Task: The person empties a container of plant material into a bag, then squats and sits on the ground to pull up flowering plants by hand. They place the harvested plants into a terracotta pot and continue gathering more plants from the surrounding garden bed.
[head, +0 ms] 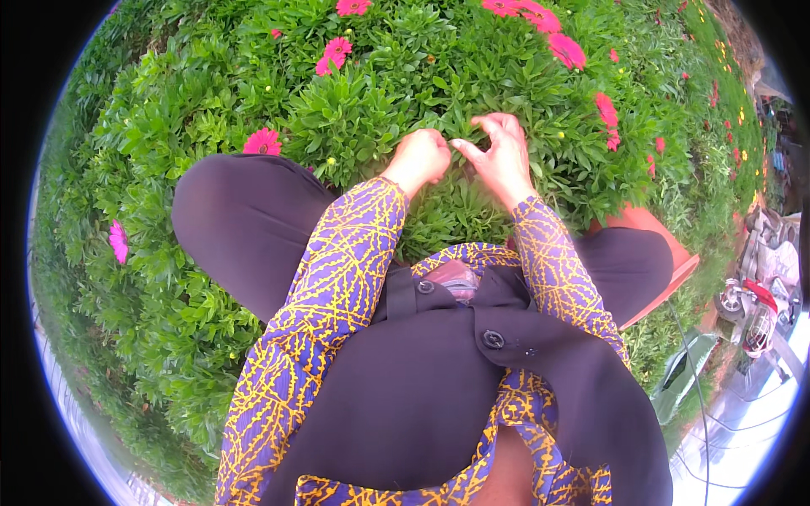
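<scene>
Green leafy plants (462, 209) fill the space before me and around my bent knees. Over them, near the picture's upper middle, my left hand (421, 158) is curled with its fingers folded; whether something thin is inside it cannot be told. Just to its right my right hand (500, 152) is spread, thumb and forefinger apart, with nothing visible between them. The thumb points at the left hand's knuckles. Pink gerbera-like flowers stand among the leaves, one (262, 142) by my left knee and another (567, 52) beyond my right hand.
An orange-red container or sheet (658, 253) lies beyond my right knee. Further right are a green plastic item (686, 373), a dark cable (701, 405) and a parked motor scooter (759, 303). Smaller red and yellow flowers dot the bed at upper right.
</scene>
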